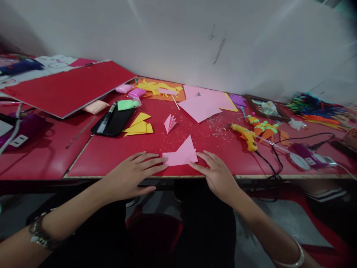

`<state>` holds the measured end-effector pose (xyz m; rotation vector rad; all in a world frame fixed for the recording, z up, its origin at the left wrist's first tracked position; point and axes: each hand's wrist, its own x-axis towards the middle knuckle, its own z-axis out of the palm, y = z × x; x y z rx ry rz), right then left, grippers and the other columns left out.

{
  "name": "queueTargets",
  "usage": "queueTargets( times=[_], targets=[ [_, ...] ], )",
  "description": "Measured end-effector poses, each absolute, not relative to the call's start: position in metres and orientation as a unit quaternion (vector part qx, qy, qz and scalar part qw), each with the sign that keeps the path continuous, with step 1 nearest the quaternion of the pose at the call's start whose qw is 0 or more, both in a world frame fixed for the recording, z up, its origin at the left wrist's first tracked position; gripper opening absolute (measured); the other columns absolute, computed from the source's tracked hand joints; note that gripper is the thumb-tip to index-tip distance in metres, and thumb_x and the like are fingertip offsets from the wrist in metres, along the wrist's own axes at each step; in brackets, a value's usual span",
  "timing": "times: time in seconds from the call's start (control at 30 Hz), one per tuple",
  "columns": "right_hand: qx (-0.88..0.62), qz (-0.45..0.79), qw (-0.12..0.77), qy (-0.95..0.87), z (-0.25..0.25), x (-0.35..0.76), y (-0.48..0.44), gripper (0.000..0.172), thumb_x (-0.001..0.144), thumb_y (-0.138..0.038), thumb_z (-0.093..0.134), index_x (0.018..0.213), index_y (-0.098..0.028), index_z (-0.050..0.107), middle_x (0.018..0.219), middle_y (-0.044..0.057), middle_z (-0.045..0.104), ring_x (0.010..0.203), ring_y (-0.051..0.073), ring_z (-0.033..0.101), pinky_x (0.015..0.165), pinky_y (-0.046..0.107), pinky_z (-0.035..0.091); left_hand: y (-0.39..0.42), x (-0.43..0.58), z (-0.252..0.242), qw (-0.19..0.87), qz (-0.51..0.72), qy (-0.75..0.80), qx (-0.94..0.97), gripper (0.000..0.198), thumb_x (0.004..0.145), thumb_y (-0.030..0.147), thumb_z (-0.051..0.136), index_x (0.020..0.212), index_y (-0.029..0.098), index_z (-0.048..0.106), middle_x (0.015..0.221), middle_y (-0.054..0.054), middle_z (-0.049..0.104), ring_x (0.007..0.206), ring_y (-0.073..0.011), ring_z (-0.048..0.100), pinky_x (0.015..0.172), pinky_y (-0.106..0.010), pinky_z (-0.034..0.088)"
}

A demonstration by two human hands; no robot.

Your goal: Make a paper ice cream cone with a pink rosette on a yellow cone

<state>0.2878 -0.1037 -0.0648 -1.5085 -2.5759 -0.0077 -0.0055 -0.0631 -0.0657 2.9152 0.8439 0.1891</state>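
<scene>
A piece of pink paper [181, 154], partly folded with one pointed corner sticking up at the back, lies flat near the table's front edge. My left hand [136, 171] rests at its left end, fingers stretched out and fingertips touching the paper. At the right end, the fingertips of my right hand [216, 171] touch the paper, its fingers spread. Behind it stands a small pleated pink paper piece [169, 123]. Folded yellow paper pieces [139, 125] lie to the left of that.
Left are a black phone [114, 121] with a marker [107, 118] on it and a large red board [75, 85]. A yellow glue gun [245, 136] with its cord lies right. Pink sheets [199, 108] and paper scraps are behind. A power strip [309, 154] sits far right.
</scene>
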Motion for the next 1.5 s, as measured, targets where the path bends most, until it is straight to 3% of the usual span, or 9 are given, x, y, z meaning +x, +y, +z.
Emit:
queueTargets(
  times=[0.27,0.47,0.6,0.67,0.87,0.97,1.13,1.33,1.5],
  targets=[
    [-0.521,0.021,0.094,-0.848,-0.063,0.306,-0.109,0.047,0.078,-0.009,0.038,0.121,-0.025,0.049,0.129,0.005,0.044,0.119,0.020,0.037,0.098,0.040,0.034,-0.062,-0.010,-0.060,0.062,0.064,0.276,0.957,0.050,0.080,0.037,0.045,0.129,0.030,0.036,0.133,0.002,0.040,0.120,-0.0190,0.037,0.101,-0.036,0.028],
    [-0.547,0.069,0.171,-0.817,-0.042,0.312,-0.096,0.030,0.079,-0.013,0.040,0.098,-0.021,0.062,0.111,0.008,0.053,0.104,0.019,0.049,0.090,0.036,0.041,-0.063,-0.006,-0.056,0.063,0.092,0.279,0.954,0.046,0.078,0.033,0.048,0.123,0.028,0.043,0.128,0.001,0.047,0.114,-0.0200,0.042,0.097,-0.036,0.033],
    [-0.494,0.143,0.224,-0.828,-0.031,0.288,-0.080,0.038,0.080,-0.019,0.043,0.118,-0.022,0.045,0.116,0.007,0.051,0.110,0.017,0.045,0.095,0.036,0.036,-0.062,-0.001,-0.053,0.078,0.121,0.279,0.949,0.038,0.079,0.031,0.047,0.116,0.027,0.051,0.122,-0.002,0.052,0.110,-0.0202,0.045,0.094,-0.037,0.036],
    [-0.468,0.183,0.193,-0.843,-0.031,0.274,-0.072,0.046,0.079,-0.025,0.049,0.123,-0.020,0.040,0.120,0.009,0.048,0.112,0.017,0.043,0.095,0.035,0.035,-0.060,0.002,-0.050,0.101,0.142,0.285,0.943,0.032,0.081,0.028,0.044,0.110,0.026,0.056,0.117,-0.003,0.055,0.106,-0.0187,0.047,0.091,-0.035,0.038],
    [-0.476,0.218,0.072,-0.849,-0.028,0.257,-0.056,0.040,0.074,-0.030,0.056,0.112,-0.018,0.049,0.112,0.011,0.050,0.105,0.022,0.044,0.088,0.040,0.036,-0.048,0.010,-0.045,0.205,0.188,0.292,0.915,0.026,0.085,0.025,0.038,0.094,0.022,0.063,0.100,-0.004,0.062,0.095,-0.0135,0.053,0.083,-0.029,0.041],
    [-0.485,0.213,0.058,-0.846,-0.024,0.258,-0.056,0.043,0.073,-0.030,0.056,0.113,-0.018,0.048,0.116,0.012,0.047,0.111,0.023,0.040,0.088,0.039,0.035,-0.044,0.013,-0.045,0.231,0.204,0.305,0.901,0.026,0.085,0.024,0.038,0.095,0.020,0.061,0.097,-0.004,0.062,0.093,-0.0133,0.054,0.083,-0.028,0.042],
    [-0.491,0.210,0.071,-0.842,-0.028,0.259,-0.058,0.060,0.074,-0.025,0.054,0.128,-0.018,0.031,0.128,0.013,0.043,0.118,0.025,0.038,0.093,0.043,0.026,-0.042,0.020,-0.039,0.251,0.251,0.325,0.876,0.026,0.086,0.026,0.036,0.098,0.018,0.058,0.099,-0.005,0.060,0.094,-0.0131,0.053,0.084,-0.026,0.042],
    [-0.479,0.212,0.090,-0.847,-0.023,0.262,-0.053,0.025,0.077,-0.020,0.047,0.101,-0.021,0.056,0.100,0.005,0.061,0.098,0.019,0.052,0.089,0.043,0.027,-0.038,0.038,-0.020,0.244,0.316,0.341,0.851,0.026,0.086,0.027,0.035,0.095,0.018,0.057,0.096,-0.004,0.061,0.093,-0.0137,0.053,0.084,-0.029,0.042],
    [-0.490,0.177,0.150,-0.840,-0.015,0.276,-0.046,0.020,0.075,-0.013,0.045,0.076,-0.021,0.064,0.112,0.006,0.048,0.108,0.019,0.043,0.093,0.041,0.027,-0.035,0.066,-0.020,0.179,0.301,0.307,0.885,0.021,0.083,0.023,0.041,0.092,0.019,0.060,0.096,-0.003,0.058,0.095,-0.0152,0.049,0.087,-0.031,0.038]
  ],
)
